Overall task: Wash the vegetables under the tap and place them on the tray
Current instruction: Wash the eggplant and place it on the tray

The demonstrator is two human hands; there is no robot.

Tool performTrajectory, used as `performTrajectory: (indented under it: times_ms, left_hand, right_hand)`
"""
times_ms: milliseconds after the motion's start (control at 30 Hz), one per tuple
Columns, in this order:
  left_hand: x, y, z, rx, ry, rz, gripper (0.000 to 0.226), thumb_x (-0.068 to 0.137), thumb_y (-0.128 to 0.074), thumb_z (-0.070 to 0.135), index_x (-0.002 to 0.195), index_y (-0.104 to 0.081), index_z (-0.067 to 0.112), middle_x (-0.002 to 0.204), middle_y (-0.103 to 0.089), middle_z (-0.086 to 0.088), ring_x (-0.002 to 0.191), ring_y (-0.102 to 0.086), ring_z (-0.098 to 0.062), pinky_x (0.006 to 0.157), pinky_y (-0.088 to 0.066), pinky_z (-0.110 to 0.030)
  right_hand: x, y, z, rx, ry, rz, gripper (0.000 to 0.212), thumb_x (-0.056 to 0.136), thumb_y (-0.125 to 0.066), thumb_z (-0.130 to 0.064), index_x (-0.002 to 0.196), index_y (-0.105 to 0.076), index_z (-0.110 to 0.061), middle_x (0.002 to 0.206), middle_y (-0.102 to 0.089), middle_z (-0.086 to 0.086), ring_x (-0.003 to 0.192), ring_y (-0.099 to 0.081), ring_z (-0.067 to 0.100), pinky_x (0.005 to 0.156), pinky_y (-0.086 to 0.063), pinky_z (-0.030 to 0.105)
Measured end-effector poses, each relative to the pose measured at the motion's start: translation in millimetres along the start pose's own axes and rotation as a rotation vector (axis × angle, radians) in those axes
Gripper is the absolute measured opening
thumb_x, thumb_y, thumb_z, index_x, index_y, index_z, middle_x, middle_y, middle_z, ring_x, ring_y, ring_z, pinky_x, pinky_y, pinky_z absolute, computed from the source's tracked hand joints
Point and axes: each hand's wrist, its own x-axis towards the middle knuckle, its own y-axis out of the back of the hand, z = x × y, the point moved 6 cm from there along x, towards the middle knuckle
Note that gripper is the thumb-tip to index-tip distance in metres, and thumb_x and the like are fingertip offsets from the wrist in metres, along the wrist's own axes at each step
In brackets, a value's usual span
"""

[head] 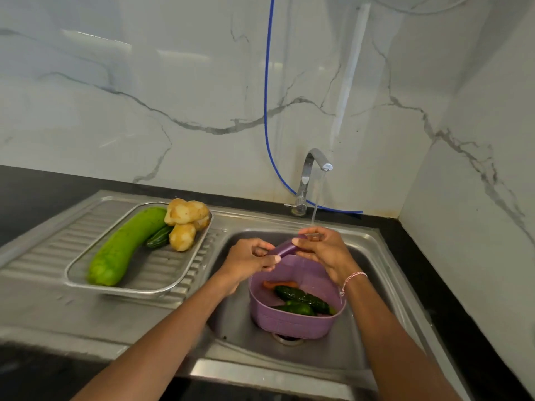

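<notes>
Under tap [315, 160]: eggplant [285, 248], axis eight-to-two o'clock.
Fingers [301, 242]: left hand [249, 260], right hand [324, 250] grasp its ends.
Tray [156, 267]: nine o'clock, left hand nearer.

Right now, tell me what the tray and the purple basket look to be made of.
The tray: likely stainless steel, shiny; it mirrors light along its rim. The purple basket: probably plastic, matte, with a moulded woven pattern on its wall.

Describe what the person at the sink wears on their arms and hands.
No sleeves show on either forearm, and neither the left hand nor the right hand is gloved. The right wrist carries a thin bracelet of twisted pink and white thread with a small charm. No rings show.
</notes>
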Motion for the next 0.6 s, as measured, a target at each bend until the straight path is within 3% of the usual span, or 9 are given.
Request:
performTrajectory:
  times_ms: [100, 233, 367, 500, 600]
  left_hand:
    - [-13.1, 25.1, 28.0, 0.238, -0.120, 0.130, 0.040, 0.076, -0.090, 0.011, 0.112, -0.072, 0.014, 0.096, -0.077, -0.004, 0.080, -0.075, -0.014, 0.072, -0.061, -0.020]
    - [-31.9, 61.1, 60.7, 0.385, -0.200, 0.252, 0.040, 0.079, -0.089, 0.022, 0.113, -0.067, 0.025, 0.090, -0.076, 0.003, 0.065, -0.075, -0.012, 0.072, -0.065, -0.037]
    - [-54.2, 107.3, 75.5, 0.535, -0.212, 0.368, 0.036, 0.076, -0.089, 0.035, 0.108, -0.075, 0.024, 0.089, -0.079, 0.006, 0.078, -0.074, -0.009, 0.080, -0.061, -0.035]
    - [-68.5, 158.5, 62.1, 0.603, -0.055, 0.378, 0.050, 0.075, -0.090, 0.032, 0.120, -0.072, 0.018, 0.100, -0.080, 0.000, 0.088, -0.076, -0.016, 0.086, -0.060, -0.038]
    - [-82.4, 186.5, 49.3, 0.676, 0.046, 0.331, 0.055, 0.068, -0.084, 0.036, 0.118, -0.070, 0.019, 0.086, -0.080, 0.002, 0.077, -0.077, -0.021, 0.079, -0.062, -0.045]
  right_hand:
    - [0.1, -25.6, -18.7, -0.011, 0.074, 0.026, 0.031, 0.083, -0.085, -0.001, 0.111, -0.076, -0.011, 0.113, -0.076, 0.016, 0.101, -0.078, 0.026, 0.082, -0.065, 0.033]
    - [-2.2, -63.7, -42.5, -0.075, 0.161, 0.091, 0.028, 0.086, -0.086, -0.012, 0.111, -0.076, -0.016, 0.101, -0.080, 0.008, 0.090, -0.080, 0.019, 0.078, -0.067, 0.033]
    - [-4.1, -120.8, -61.0, -0.053, 0.209, 0.042, 0.026, 0.086, -0.084, -0.005, 0.112, -0.077, -0.006, 0.100, -0.080, 0.013, 0.089, -0.080, 0.023, 0.077, -0.066, 0.029]
    - [-2.5, -180.8, -63.2, -0.232, 0.255, -0.073, 0.030, 0.084, -0.086, -0.002, 0.113, -0.079, -0.005, 0.100, -0.078, 0.009, 0.091, -0.078, 0.024, 0.080, -0.066, 0.029]
    - [-1.0, -221.8, -63.8, -0.561, 0.394, -0.130, 0.022, 0.084, -0.087, -0.016, 0.106, -0.084, -0.016, 0.099, -0.081, 0.001, 0.093, -0.076, 0.015, 0.091, -0.060, 0.028]
